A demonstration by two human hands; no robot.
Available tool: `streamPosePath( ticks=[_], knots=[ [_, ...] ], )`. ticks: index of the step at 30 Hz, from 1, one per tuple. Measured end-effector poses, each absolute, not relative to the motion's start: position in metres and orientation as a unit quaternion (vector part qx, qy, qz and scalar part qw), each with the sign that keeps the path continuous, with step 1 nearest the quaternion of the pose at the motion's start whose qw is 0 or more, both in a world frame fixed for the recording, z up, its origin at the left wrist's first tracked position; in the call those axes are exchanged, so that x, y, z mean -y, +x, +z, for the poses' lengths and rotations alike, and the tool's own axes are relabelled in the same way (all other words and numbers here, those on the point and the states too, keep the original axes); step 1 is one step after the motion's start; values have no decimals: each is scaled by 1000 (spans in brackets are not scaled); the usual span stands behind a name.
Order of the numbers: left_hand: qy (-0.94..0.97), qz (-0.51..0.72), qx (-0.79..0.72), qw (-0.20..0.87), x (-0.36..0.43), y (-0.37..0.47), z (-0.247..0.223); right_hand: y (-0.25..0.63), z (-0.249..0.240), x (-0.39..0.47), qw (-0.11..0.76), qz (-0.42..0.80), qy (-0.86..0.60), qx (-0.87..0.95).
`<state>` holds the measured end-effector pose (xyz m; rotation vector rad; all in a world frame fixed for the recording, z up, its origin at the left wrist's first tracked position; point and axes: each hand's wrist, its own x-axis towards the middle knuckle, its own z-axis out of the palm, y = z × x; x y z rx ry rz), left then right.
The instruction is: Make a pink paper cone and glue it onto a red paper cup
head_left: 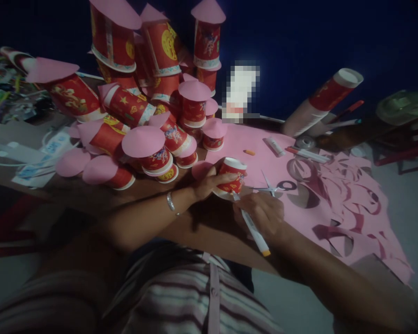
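Note:
My left hand [209, 182] is wrapped round a red paper cup [227, 183] with a white base and rim, tilted above the table's front edge. In my right hand [261, 211] is a white marker [253, 231] with a yellow end. Its tip meets the lower side of the cup. Just beyond my right hand, open scissors [272, 188] with dark handles rest on pink paper [244, 139]. A round pink piece [201, 170] lies behind my left hand.
Red cups with pink cone tops [144, 146] crowd the table's left side, some stacked. Cut pink scraps [355, 199] cover the right. A glue stick [274, 147], an orange cap [250, 152] and a leaning stack of red cups [334, 90] stand farther back.

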<state>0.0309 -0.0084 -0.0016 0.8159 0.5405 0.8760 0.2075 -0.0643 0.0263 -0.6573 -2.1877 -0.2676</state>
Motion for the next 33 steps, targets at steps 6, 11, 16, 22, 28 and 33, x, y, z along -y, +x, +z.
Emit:
streamPosePath(
  ticks=[6,11,16,22,28,33],
  knots=[
    [369,412,-254,794,9,31,-1,208,30,65,399,-103,-268,871],
    [367,408,-256,795,9,31,-2,207,29,65,411,-101,-263,867],
    [366,412,-256,794,8,31,-3,206,25,65,416,-115,-259,864],
    [364,410,-247,799,9,31,1,207,25,65,412,-104,-257,868],
    [357,409,-255,800,9,30,0,208,29,65,411,-92,-264,868],
    [360,411,-253,798,8,30,-2,209,29,65,403,-89,-271,870]
  ],
)
